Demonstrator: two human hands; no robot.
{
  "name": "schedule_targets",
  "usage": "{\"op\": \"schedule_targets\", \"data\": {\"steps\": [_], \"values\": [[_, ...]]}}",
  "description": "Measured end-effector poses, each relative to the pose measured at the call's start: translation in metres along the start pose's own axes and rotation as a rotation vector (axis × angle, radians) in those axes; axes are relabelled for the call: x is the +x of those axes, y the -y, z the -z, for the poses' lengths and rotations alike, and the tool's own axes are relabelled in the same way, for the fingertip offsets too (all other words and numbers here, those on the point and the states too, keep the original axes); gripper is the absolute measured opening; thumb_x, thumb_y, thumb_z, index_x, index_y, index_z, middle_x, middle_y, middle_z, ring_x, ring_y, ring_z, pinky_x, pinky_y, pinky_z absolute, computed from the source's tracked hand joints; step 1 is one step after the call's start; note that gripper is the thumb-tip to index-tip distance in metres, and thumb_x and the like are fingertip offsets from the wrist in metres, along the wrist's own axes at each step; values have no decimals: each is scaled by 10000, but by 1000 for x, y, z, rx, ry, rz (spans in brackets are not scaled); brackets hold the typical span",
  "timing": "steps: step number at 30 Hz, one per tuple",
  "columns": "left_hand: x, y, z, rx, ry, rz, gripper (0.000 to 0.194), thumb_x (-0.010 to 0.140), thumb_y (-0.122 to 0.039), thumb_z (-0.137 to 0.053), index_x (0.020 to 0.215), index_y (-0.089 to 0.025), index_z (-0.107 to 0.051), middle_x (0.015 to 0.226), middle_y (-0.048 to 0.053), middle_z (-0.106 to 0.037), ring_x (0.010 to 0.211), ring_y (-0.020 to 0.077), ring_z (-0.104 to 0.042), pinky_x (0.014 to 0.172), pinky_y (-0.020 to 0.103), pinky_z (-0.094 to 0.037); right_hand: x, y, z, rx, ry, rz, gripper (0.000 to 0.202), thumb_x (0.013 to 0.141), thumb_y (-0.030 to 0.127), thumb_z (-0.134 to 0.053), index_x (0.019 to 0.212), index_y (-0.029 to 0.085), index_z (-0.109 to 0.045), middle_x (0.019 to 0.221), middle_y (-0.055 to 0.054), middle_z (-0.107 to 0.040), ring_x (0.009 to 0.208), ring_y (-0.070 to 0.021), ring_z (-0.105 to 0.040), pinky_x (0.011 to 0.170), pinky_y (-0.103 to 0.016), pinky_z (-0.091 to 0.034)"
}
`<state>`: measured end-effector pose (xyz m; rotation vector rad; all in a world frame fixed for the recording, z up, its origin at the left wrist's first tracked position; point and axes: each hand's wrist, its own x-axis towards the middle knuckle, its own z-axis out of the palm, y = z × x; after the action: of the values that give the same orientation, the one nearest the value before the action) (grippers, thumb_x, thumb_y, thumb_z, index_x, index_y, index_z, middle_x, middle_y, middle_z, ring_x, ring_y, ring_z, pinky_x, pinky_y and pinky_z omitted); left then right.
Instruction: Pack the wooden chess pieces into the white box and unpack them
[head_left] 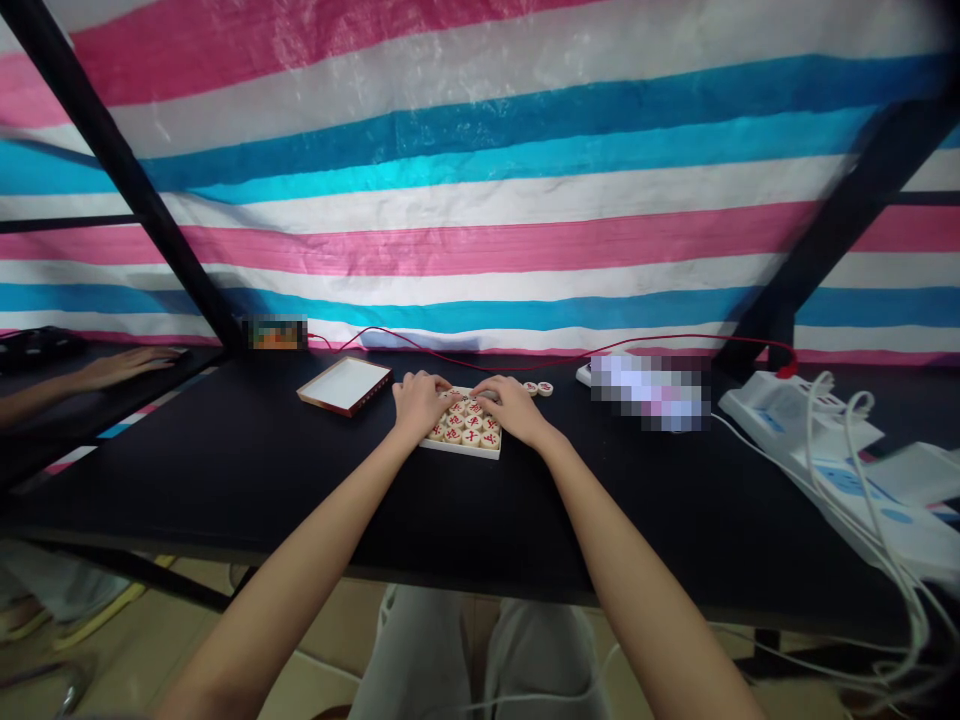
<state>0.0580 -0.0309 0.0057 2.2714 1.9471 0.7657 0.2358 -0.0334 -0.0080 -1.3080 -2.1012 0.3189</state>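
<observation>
Soft, moderate light glowed through and off the striped sheet (480, 235), with pale glare on its creases. The table (300, 490) stayed dark, its shadows murky. Wide-angle distortion stretched the edges, corners looked soft, and blocky pixelation masked two patches.

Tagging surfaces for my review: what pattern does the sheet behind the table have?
Stripes of pink, blue and white on the sheet, in the head view.

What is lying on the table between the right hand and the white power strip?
Two loose round pieces lie beside the right hand, then a pale item, blurred out, nearer the power strip. The head view shows this.
</observation>
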Motion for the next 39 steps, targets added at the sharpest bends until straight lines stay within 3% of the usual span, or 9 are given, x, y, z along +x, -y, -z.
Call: {"op": "schedule_targets", "data": {"steps": [7,17,21,29,35,39], "values": [[0,-1,1,-16,-21,-9,384,747,-562,-521,758,-209,-670,917,98,-632,929,295,-478,808,426,-307,0,1,0,-13,11,8,177,812,215,-530,905,224,-680,1005,-47,-617,927,-196,-499,839,-338,-360],[-2,-6,4,-178,-71,-69,202,761,-428,-581,823,-245,-639,824,4,-692,883,220,-552,830,383,-307,-1,5,1,-16,-14,-44,189,824,283,-523,949,257,-662,1037,-33,-627,976,-228,-499,857,-400,-337],[-2,-10,4,-317,-89,-100,194,750,-398,-605,860,-242,-634,868,3,-697,867,198,-587,837,366,-358,2,6,1,147,-95,-41,212,817,347,-538,961,241,-650,1010,-26,-650,966,-208,-531,866,-367,-362],[0,-9,-2,-594,-57,-194,220,715,-313,-635,906,-206,-608,890,20,-694,818,171,-642,749,293,-461,4,11,6,435,-162,-71,216,736,366,-598,821,180,-670,796,-26,-674,734,-151,-591,711,-275,-432],[0,-8,4,-505,-20,-188,311,734,-342,-621,1021,-232,-572,858,4,-695,854,178,-625,819,322,-440,4,9,6,465,-168,-87,231,734,380,-599,817,177,-669,793,-36,-681,718,-153,-599,690,-274,-448],[8,7,2,-349,-48,-90,258,827,-366,-487,1036,-243,-575,960,13,-673,855,175,-596,818,343,-421,5,-2,11,507,-230,-139,242,748,385,-582,836,174,-661,804,-48,-685,741,-167,-613,696,-283,-460]]}}
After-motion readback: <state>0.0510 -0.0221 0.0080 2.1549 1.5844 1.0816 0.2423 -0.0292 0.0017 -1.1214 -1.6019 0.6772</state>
